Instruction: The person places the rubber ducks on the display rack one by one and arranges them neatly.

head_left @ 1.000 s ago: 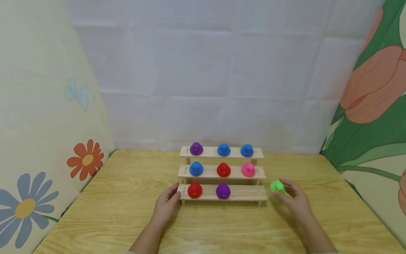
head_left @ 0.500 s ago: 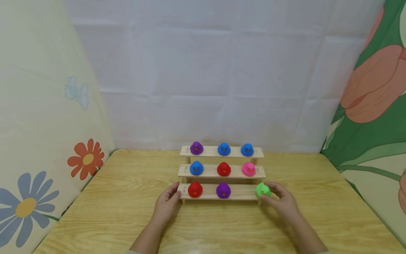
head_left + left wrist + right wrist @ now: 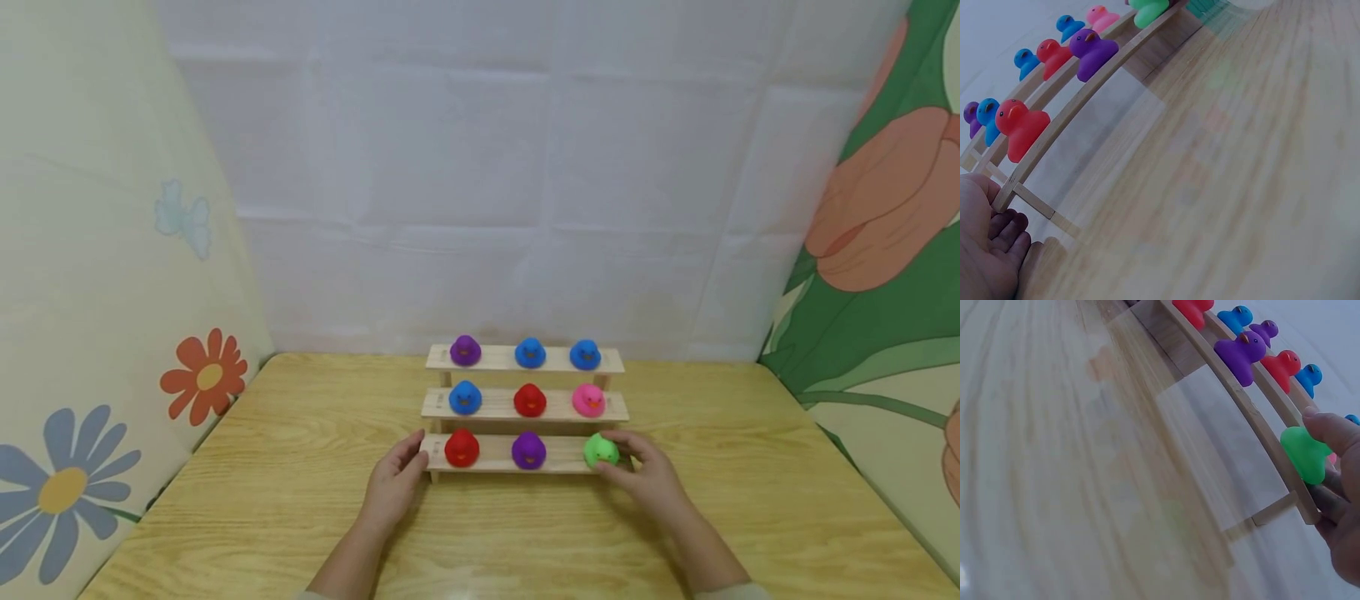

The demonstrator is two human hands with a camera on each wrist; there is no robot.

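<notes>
A three-tier wooden display rack [image 3: 491, 463] stands on the table, with a row of rubber ducks on each tier. My left hand [image 3: 395, 482] holds the left end of the bottom tier, its fingers curled by the edge in the left wrist view. At the other end, my right hand [image 3: 651, 477] pinches a green rubber duck [image 3: 601, 451] between thumb and fingers. That duck sits at or just over the bottom tier's right end. Sharing this tier are a red duck [image 3: 461, 449] at left and a purple duck [image 3: 528, 451] in the middle.
The middle tier bears a blue duck [image 3: 465, 398], a red duck [image 3: 529, 401] and a pink duck [image 3: 588, 401]. Along the top are a purple duck [image 3: 466, 351] and two blue ducks, one central [image 3: 530, 353]. White cloth [image 3: 487, 167] hangs behind the wood-grain table [image 3: 300, 433].
My right hand has carried the green duck leftward from beside the rack to the right end of the bottom tier. My left hand stays at the rack's left end.
</notes>
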